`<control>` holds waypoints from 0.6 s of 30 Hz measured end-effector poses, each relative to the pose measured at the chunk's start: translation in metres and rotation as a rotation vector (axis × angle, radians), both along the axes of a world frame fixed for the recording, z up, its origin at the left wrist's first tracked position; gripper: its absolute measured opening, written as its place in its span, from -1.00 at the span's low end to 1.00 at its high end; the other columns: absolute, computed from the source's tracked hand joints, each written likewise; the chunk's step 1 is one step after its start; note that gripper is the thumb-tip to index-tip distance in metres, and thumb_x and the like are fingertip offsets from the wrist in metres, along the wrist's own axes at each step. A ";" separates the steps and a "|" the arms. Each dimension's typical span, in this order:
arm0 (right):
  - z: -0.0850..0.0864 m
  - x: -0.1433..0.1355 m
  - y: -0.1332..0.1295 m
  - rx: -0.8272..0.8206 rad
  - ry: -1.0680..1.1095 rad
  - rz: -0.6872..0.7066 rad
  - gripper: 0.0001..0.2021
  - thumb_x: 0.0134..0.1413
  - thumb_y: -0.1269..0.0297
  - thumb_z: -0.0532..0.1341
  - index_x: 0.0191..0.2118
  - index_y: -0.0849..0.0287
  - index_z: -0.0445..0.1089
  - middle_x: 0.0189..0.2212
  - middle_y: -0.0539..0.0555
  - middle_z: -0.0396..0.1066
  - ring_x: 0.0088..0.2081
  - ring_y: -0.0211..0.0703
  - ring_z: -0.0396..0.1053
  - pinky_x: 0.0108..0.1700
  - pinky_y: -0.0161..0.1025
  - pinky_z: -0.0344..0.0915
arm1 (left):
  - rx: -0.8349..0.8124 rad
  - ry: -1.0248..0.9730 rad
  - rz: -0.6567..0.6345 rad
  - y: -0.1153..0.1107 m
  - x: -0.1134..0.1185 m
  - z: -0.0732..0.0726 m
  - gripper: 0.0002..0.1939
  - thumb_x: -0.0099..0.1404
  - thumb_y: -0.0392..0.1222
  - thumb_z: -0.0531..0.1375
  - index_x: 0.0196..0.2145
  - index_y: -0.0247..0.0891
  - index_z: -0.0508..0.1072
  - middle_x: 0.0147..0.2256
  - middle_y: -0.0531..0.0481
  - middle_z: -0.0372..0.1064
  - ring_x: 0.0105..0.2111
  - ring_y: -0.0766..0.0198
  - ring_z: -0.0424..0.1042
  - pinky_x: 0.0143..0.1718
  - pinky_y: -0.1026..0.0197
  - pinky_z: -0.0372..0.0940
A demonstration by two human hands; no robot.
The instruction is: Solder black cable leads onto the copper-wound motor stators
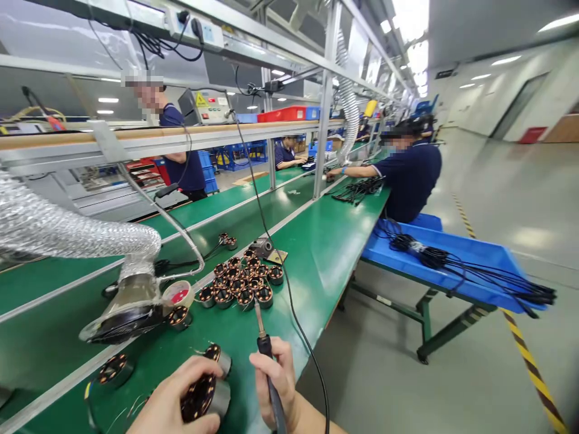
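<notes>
My left hand (174, 401) grips a motor stator (219, 401), a metal ring with copper windings inside. Just beyond its fingers is another stator (224, 361); whether they touch it, I cannot tell. A soldering iron (263, 343) is in my right hand (281, 383), its tip pointing forward toward a cluster of several stators (245, 296) on the green bench (312, 259). Single stators stand to the left, one (180, 318) beside a round tub with red contents (178, 293), another (115, 369) close to loose wires.
A fume hood (131, 307) on a silver duct (76, 217) overhangs the bench's left. The iron's black cord (292, 295) hangs across the view. Behind the cluster sits a metal block (262, 247). At right, a blue tray (479, 253) holds black cables; a co-worker (414, 175) sits farther along.
</notes>
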State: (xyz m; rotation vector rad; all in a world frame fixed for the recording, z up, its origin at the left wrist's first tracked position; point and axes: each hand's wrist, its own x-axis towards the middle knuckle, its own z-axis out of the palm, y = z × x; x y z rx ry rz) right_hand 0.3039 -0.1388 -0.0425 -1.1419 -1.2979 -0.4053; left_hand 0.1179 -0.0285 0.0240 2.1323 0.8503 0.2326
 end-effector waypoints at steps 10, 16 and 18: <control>-0.021 0.013 -0.001 -0.080 0.031 -0.089 -0.65 0.17 0.60 0.06 0.00 0.15 0.38 -0.20 0.10 0.26 -0.20 -0.19 0.37 -0.20 -0.23 0.43 | 0.261 -0.190 0.102 0.044 0.055 0.019 -0.56 0.25 0.05 0.20 0.09 0.07 0.41 0.17 -0.06 0.28 -0.07 0.06 0.48 -0.32 0.17 0.48; -0.035 0.030 0.004 -0.064 -0.023 -0.082 -0.75 0.20 0.49 0.14 -0.06 0.14 0.45 -0.24 0.13 0.36 -0.26 -0.14 0.41 -0.29 -0.21 0.43 | 0.415 -0.183 0.445 0.056 -0.039 0.060 -0.74 0.29 0.04 0.17 -0.37 -0.13 0.56 -0.34 -0.05 0.53 -0.38 0.15 0.51 -0.40 0.19 0.39; -0.049 0.040 0.006 -0.136 -0.014 -0.020 -0.80 0.21 0.42 0.18 -0.10 0.15 0.49 -0.31 0.15 0.41 -0.36 -0.14 0.42 -0.38 -0.23 0.40 | 0.444 -0.214 0.682 0.073 -0.087 0.061 -0.70 0.25 0.05 0.18 -0.43 -0.21 0.54 -0.49 -0.04 0.49 -0.48 0.18 0.48 -0.42 0.20 0.38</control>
